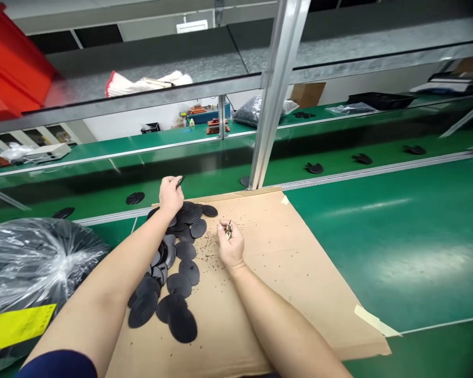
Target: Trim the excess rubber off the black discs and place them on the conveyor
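My left hand (171, 195) is closed above the far edge of the cardboard sheet (276, 294). The thin dark edge of a black disc (180, 182) shows at its fingertips; the fingers hide the rest. Over the middle of the cardboard, my right hand (232, 247) grips a small shiny metal tool (228, 230), perhaps nippers, mostly covered by the fingers. Between my forearms lies a loose pile of flat, round black discs (179, 284), several overlapping. Tiny dark scraps (211, 256) are scattered on the cardboard beside my right hand.
Beyond the cardboard, a green conveyor belt (216, 181) carries spaced black pieces (314, 168). An upright metal post (274, 94) stands at the cardboard's far edge. At left sits a clear plastic bag (35, 262). A shelf overhead bears a red bin (16, 63) and white gloves (145, 85).
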`<act>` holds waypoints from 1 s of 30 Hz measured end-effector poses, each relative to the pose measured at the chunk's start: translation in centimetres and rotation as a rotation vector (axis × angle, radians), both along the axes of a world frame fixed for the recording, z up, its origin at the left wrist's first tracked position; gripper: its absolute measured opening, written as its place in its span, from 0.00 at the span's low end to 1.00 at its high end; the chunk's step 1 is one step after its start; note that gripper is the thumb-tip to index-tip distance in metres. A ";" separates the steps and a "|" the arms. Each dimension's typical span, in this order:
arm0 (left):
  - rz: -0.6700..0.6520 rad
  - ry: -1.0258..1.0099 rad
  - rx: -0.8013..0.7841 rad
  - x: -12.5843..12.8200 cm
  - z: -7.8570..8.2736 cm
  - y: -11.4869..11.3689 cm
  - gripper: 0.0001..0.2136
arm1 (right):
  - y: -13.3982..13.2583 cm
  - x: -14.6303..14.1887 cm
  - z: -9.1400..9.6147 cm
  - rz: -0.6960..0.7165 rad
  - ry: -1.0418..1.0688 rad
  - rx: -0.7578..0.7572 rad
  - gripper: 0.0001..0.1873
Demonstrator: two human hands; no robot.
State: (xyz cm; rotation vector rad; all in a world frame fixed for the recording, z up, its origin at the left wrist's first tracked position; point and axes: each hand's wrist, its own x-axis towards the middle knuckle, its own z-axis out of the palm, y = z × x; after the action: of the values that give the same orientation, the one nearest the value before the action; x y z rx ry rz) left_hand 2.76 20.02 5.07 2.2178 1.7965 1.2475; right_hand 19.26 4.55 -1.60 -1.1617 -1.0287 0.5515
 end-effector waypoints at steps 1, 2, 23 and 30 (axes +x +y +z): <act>-0.011 0.055 -0.031 0.9 0.2 1.0 0.21 | 0.1 0.0 0.0 -0.018 0.015 -0.006 0.10; -0.025 0.097 -0.063 2.0 0.3 1.7 0.23 | 0.1 0.1 -0.1 -0.040 0.031 -0.011 0.10; -0.112 0.278 -0.551 24.6 -4.3 9.5 0.32 | 0.3 -0.6 -0.3 -0.206 0.355 -0.198 0.06; -0.192 -0.027 -0.341 21.9 -3.1 7.6 0.14 | 0.8 -0.7 -0.5 -0.251 0.310 -0.221 0.08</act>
State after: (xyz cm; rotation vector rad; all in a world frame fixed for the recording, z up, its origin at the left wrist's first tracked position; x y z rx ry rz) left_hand 24.68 27.66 1.93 2.1074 1.5985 0.8572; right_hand 18.55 5.33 -2.08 -1.3280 -0.5569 0.6318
